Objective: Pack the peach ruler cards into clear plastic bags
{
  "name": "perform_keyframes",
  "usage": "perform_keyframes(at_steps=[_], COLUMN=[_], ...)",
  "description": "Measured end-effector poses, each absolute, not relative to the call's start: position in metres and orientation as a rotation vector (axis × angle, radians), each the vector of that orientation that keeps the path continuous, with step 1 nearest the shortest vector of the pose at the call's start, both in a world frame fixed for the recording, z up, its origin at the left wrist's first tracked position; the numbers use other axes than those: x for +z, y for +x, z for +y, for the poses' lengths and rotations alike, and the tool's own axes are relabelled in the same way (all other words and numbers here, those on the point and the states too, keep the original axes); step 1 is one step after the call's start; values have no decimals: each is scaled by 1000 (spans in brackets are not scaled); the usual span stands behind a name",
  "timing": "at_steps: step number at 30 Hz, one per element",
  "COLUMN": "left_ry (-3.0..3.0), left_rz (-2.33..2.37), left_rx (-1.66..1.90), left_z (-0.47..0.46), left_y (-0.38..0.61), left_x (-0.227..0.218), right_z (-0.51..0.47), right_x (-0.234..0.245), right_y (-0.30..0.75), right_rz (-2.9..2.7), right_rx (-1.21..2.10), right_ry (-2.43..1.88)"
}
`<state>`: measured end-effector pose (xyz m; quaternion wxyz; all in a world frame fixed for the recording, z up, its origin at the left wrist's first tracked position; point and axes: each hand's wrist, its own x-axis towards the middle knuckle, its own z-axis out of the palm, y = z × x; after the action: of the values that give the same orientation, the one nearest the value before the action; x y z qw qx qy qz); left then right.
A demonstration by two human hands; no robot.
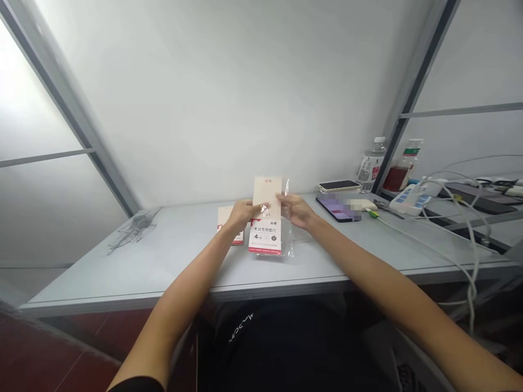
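A white and red printed packaging card (265, 237) for a ruler set stands upright above the desk, facing me. My left hand (242, 213) is closed on its left edge, thumb across the front. My right hand (297, 211) pinches the card's right edge, with fingertips at its pale upper part. Clear plastic wrapping (288, 242) shows along the right side and below the card; how it is joined to the card I cannot tell. Behind my left hand lies a second similar card (224, 214), partly covered by the hand.
On the grey-white desk (163, 261), crumpled clear plastic (137, 226) lies at left. To the right are a phone with a lit screen (337, 208), another phone (339, 186), a water bottle (371, 166), a bottle of red liquid (402, 171), a power strip (414, 197) and loose cables (420, 253).
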<state>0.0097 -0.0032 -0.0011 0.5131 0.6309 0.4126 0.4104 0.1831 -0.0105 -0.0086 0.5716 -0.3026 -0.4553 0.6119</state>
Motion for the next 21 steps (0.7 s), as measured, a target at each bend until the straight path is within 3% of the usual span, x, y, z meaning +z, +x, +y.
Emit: perform_keyframes(at_steps=[6, 12, 18, 21], left_ry=[1773, 1988, 2335, 2459], left_rz=[1259, 1218, 1541, 1660], left_rx=[1192, 926, 1134, 991], left_z=[-9, -11, -10, -9], left_y=[13, 8, 10, 9], left_x=[3, 8, 2, 1], right_z=[-14, -5, -14, -18], right_x=[-12, -12, -14, -16], right_y=[175, 187, 174, 170], right_rz=[-1149, -1044, -1172, -1180], right_rx=[1275, 1112, 1129, 1069], right_ry=[-821, -859, -845, -886])
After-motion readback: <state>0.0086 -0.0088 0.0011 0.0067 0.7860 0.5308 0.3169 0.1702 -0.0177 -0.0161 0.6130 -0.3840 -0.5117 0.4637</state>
